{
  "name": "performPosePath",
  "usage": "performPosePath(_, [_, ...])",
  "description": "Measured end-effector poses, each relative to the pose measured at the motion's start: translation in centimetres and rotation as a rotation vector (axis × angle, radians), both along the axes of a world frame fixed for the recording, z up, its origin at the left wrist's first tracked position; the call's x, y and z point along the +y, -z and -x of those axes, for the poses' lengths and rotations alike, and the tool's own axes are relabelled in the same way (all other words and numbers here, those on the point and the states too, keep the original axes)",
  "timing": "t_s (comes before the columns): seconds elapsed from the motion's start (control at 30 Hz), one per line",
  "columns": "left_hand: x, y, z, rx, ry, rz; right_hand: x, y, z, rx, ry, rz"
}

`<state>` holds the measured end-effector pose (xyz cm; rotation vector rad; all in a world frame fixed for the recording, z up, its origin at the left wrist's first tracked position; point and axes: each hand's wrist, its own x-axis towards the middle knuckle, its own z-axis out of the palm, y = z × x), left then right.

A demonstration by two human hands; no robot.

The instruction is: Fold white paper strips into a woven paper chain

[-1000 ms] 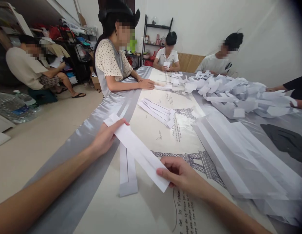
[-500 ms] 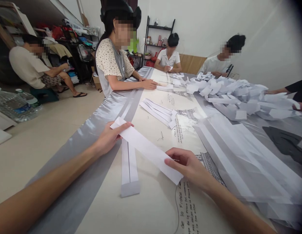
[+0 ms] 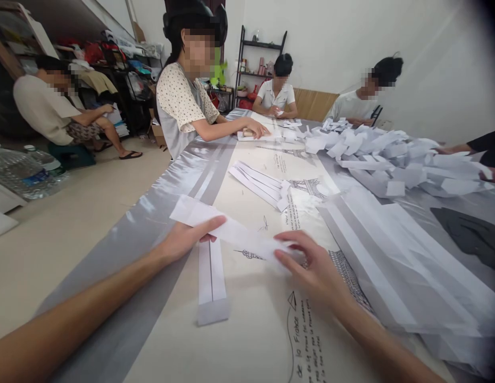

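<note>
A long white paper strip point(image 3: 241, 230) is stretched between my two hands above the table. My left hand point(image 3: 194, 234) pinches it toward its left end, thumb on top. At the strip's right end, my right hand point(image 3: 305, 255) grips it between thumb and fingers; that end is blurred by motion. Beneath my left hand lies a folded white paper piece point(image 3: 212, 276) with a dark slit down its middle and a greyish lower end. Farther up the cloth is a fan of several folded paper strips point(image 3: 261, 185).
To my right, a stack of long translucent paper sheets point(image 3: 399, 260) rests on the table point(image 3: 159, 340). Behind it is a large heap of folded papers point(image 3: 383, 151). A co-worker point(image 3: 191, 101) stands at the left edge, others sit farther back. A dark flat item point(image 3: 467, 234) lies far right.
My right hand has risen slightly, bringing the strip's right end up, so the strip lies flatter. My left hand has shifted along it. The nearest co-worker's hands have moved to the right.
</note>
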<state>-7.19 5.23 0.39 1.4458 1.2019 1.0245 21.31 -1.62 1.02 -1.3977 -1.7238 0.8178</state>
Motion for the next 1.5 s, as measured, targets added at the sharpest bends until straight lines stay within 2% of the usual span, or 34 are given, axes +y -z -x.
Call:
performPosePath(0.07, [-0.9,-0.8,-0.2,0.133,-0.098,-0.261,-0.2,0.2,0.1,-0.102,0.236,-0.318])
performPosePath(0.1, [-1.4,-1.2,-0.3,0.198,-0.107,-0.471,-0.4,0.1,0.2,-0.095,0.304,-0.411])
performPosePath(0.13, [-1.8,-1.5,-0.3,0.258,-0.095,-0.700,-0.6,0.0,0.5,-0.049,0.311,-0.435])
performPosePath(0.17, [-2.2,-1.7,-0.4,0.325,-0.053,-0.935,-1.0,-0.1,0.9,0.040,0.254,-0.391])
performPosePath(0.23, [-2.9,-1.8,-0.7,0.467,0.136,-1.312,-1.6,-0.3,1.7,0.278,0.004,-0.143])
performPosePath(0.27, [-3.2,-1.7,-0.9,0.503,0.238,-1.457,-1.9,-0.3,2.2,0.393,-0.132,-0.004])
performPosePath(0.3, [-3.5,-1.7,-1.2,0.555,0.336,-1.516,-2.1,-0.2,2.5,0.483,-0.226,0.109])
performPosePath(0.33, [-3.8,-1.7,-1.6,0.609,0.458,-1.526,-2.3,-0.1,2.8,0.543,-0.277,0.191])
performPosePath(0.4, [-4.2,-1.7,-2.3,0.622,0.604,-1.523,-2.3,0.2,3.0,0.581,-0.243,0.255])
performPosePath(0.47, [-4.4,-1.8,-2.8,0.621,0.680,-1.494,-2.1,0.5,2.7,0.531,-0.155,0.254])
performPosePath(0.53, [-4.1,-1.9,-2.8,0.649,0.705,-1.441,-1.7,0.5,2.0,0.433,-0.099,0.220])
performPosePath(0.63, [-3.2,-1.5,-2.1,0.719,0.591,-1.313,-0.9,0.4,1.0,0.174,-0.103,0.128])
performPosePath(0.73, [-1.9,-0.6,-1.4,0.764,0.428,-1.200,-0.4,0.4,0.4,-0.146,-0.192,0.053])
performPosePath(0.83, [-0.8,0.5,-1.0,0.819,0.509,-1.146,-0.4,0.8,0.2,-0.375,-0.270,0.009])
performPosePath(0.93, [-0.3,1.4,-0.9,0.817,0.570,-1.097,-0.5,1.5,0.1,-0.508,-0.258,-0.127])
performPosePath(1.03, [-0.4,1.7,-1.1,0.775,0.556,-1.080,-0.7,2.0,0.2,-0.582,-0.261,-0.287])
performPosePath(1.13, [-0.6,1.5,-1.4,0.742,0.533,-1.096,-1.0,2.0,0.5,-0.602,-0.313,-0.364])
performPosePath(1.37, [-0.7,1.3,-1.6,0.715,0.492,-1.160,-1.5,1.3,0.9,-0.565,-0.326,-0.226])
performPosePath(1.5, [-0.7,1.4,-1.5,0.743,0.488,-1.178,-1.7,1.3,1.0,-0.552,-0.318,-0.216])
